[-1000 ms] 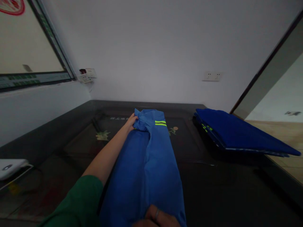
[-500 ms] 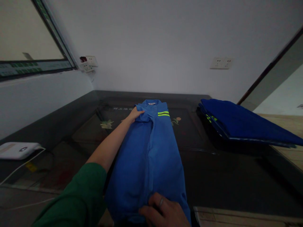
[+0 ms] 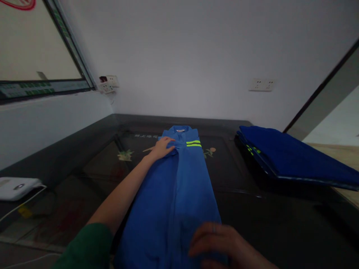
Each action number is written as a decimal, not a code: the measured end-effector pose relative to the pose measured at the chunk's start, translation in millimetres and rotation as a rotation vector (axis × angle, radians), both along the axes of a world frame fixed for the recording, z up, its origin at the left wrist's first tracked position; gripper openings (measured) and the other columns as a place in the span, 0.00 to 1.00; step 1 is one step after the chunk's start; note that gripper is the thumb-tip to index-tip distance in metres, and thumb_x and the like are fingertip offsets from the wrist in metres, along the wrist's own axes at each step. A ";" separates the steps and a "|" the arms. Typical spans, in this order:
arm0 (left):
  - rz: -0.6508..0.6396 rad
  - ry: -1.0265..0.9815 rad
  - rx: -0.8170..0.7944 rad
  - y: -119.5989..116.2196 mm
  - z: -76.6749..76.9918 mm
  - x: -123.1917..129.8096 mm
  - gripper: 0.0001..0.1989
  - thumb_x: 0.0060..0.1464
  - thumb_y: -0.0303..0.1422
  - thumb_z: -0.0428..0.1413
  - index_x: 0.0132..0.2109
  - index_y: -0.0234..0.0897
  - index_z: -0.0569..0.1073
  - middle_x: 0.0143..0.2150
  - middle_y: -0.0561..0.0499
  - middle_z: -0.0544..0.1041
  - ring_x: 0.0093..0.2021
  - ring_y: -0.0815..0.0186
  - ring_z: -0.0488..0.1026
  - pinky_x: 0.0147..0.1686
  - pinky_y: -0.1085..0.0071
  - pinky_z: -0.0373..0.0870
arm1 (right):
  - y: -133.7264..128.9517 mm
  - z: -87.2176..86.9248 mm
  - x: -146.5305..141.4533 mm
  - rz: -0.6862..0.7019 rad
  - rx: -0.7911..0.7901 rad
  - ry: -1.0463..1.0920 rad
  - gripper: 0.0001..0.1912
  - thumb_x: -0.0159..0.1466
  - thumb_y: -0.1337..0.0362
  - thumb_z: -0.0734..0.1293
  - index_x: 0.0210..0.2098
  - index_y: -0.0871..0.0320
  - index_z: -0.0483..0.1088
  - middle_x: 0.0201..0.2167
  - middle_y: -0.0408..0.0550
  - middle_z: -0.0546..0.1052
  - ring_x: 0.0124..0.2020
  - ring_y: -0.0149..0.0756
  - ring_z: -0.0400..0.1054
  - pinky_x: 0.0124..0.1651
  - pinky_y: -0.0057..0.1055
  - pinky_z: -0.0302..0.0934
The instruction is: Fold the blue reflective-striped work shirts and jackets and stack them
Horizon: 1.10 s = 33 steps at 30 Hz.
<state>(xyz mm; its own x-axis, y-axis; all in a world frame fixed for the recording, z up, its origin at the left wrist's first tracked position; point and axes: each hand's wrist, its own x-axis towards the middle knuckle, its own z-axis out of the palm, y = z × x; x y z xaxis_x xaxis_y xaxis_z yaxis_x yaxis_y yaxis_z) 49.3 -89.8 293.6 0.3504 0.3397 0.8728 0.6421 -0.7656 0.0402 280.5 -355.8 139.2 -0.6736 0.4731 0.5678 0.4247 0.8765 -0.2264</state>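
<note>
A blue work jacket [image 3: 193, 179] with two yellow-green stripes lies lengthwise on the dark table, folded into a narrow shape, its collar at the far end. Near the collar my left hand [image 3: 165, 147] rests on the cloth, fingers stretched out over the chest part. My right hand [image 3: 217, 241], somewhat blurred and cut off by the lower edge, hovers at the near right side of the jacket. Its fingers are bent but apart, with no cloth visibly held between them.
Folded darker blue clothing [image 3: 291, 153] lies at the table's right side, overhanging its edge. On the left sits a white device [image 3: 18, 188] with a cable. The dark glossy table [image 3: 235, 209] meets a wall bearing sockets [image 3: 261, 84].
My right hand has let go of the jacket's near front and moved right. The left hand has gone from gripping cloth near the collar to lying flat on it.
</note>
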 end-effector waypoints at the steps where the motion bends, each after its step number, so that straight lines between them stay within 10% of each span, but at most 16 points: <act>1: -0.107 0.100 -0.037 -2.3 -0.5 3.2 0.19 0.51 0.28 0.58 0.51 0.39 0.74 0.54 0.43 0.72 0.55 0.57 0.68 0.57 0.61 0.61 | 10.2 18.2 0.5 -0.025 0.044 0.011 0.11 0.67 0.68 0.61 0.43 0.52 0.74 0.41 0.44 0.78 0.42 0.29 0.72 0.45 0.26 0.66; 7: -0.105 0.075 -0.099 2.4 -4.1 14.5 0.21 0.46 0.23 0.56 0.50 0.36 0.74 0.43 0.46 0.77 0.41 0.62 0.73 0.46 0.67 0.67 | 125.2 107.8 -12.4 -0.347 0.385 0.061 0.12 0.64 0.74 0.61 0.42 0.59 0.74 0.42 0.49 0.77 0.44 0.34 0.70 0.50 0.33 0.62; 14: -0.036 -0.017 -0.178 8.9 -5.6 17.4 0.08 0.54 0.30 0.52 0.34 0.34 0.76 0.31 0.49 0.78 0.33 0.64 0.73 0.35 0.72 0.65 | 230.1 164.9 -39.2 -0.469 0.425 -0.051 0.13 0.62 0.71 0.67 0.47 0.64 0.74 0.48 0.55 0.76 0.50 0.39 0.66 0.56 0.34 0.55; 33: 0.177 -0.041 -0.232 5.0 -20.8 37.4 0.16 0.55 0.44 0.56 0.44 0.37 0.73 0.38 0.46 0.78 0.37 0.59 0.74 0.30 0.71 0.61 | 276.8 158.5 -34.5 -0.703 0.469 0.004 0.09 0.66 0.61 0.65 0.36 0.61 0.73 0.38 0.52 0.75 0.43 0.40 0.64 0.45 0.33 0.52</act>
<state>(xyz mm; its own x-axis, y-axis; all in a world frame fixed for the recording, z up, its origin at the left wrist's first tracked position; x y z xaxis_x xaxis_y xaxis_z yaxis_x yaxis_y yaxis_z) 86.7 -84.8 272.8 0.2336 0.5849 0.7767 0.7593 -0.6088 0.2300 246.0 -79.0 297.7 -0.3086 0.4962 0.8115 0.9064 0.4122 0.0927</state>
